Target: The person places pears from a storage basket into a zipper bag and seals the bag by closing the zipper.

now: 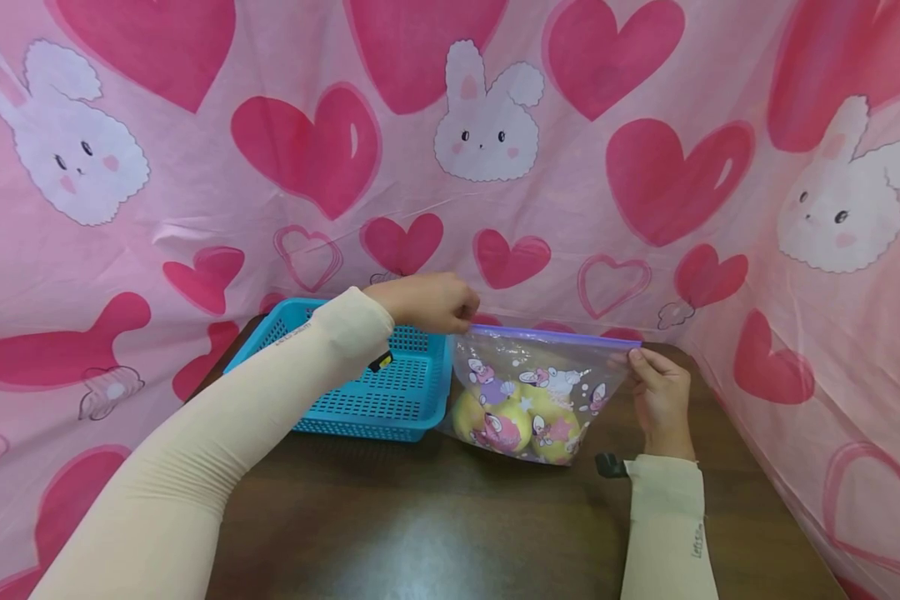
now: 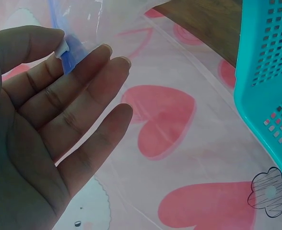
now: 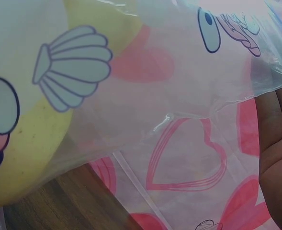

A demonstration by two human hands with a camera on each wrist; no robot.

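A clear zip bag point(image 1: 525, 392) printed with cartoon figures and shells stands on the table, with several round yellow fruits point(image 1: 512, 423) inside. Along its top runs a purple zip strip point(image 1: 555, 335). My left hand point(image 1: 427, 302) is at the strip's left end; in the left wrist view its thumb and forefinger pinch a small white slider point(image 2: 62, 48) there, while the other fingers extend loosely. At the opposite top corner, my right hand point(image 1: 662, 398) pinches the bag between thumb and fingers. The right wrist view shows the bag's side stretched toward that hand, with one speckled yellow fruit point(image 3: 40, 163) close up.
A blue perforated plastic basket point(image 1: 427, 392) stands left of the bag, its rim beside the bag's left side. My left forearm point(image 1: 270, 408) passes over the basket. Pink cloth point(image 1: 420, 200) with hearts and rabbits hangs around the dark wooden table point(image 1: 435, 533).
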